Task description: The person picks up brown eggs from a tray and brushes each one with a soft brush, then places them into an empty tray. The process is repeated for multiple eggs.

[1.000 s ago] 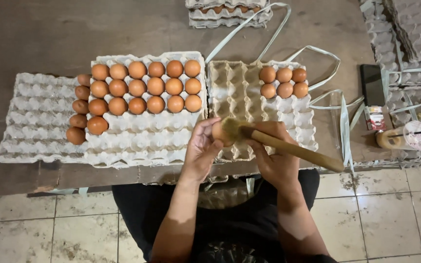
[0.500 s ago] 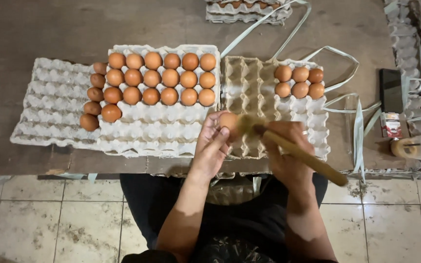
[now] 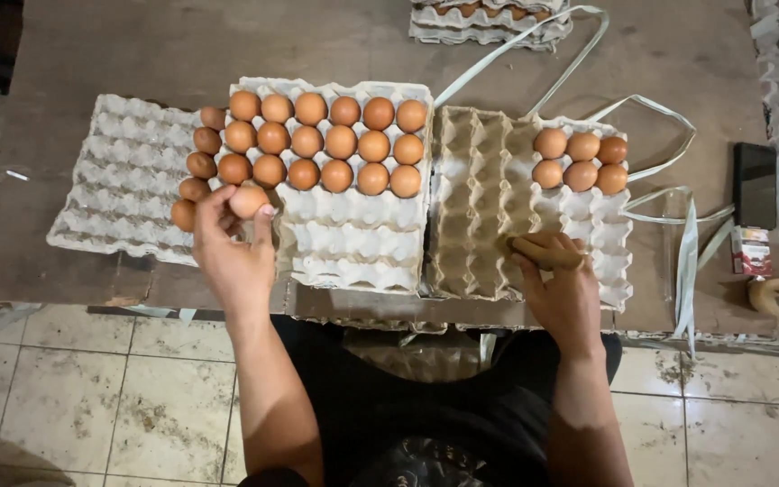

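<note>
My left hand [image 3: 232, 257] holds a brown egg [image 3: 248, 200] in its fingertips, at the front left corner of the egg rows on the middle white tray [image 3: 353, 243]. Several brown eggs [image 3: 335, 144] fill that tray's far rows and run down its left side. My right hand [image 3: 563, 293] is closed on a wooden-handled brush [image 3: 541, 249], which rests over the near edge of a brownish tray [image 3: 475, 198]. Further right, a white tray [image 3: 601, 239] carries several eggs [image 3: 581, 160] at its far end.
A white tray without eggs [image 3: 114, 185] lies at the left. White plastic straps [image 3: 678, 225] loop across the right side. A dark phone [image 3: 755, 185], a small box [image 3: 750, 251] and a tape roll [image 3: 775, 296] sit far right. Stacked trays [image 3: 489, 22] lie at the far edge.
My left hand has carried the egg from the middle, at the brush, leftward to the rows of eggs. My right hand stayed over the brownish tray and swung the brush round.
</note>
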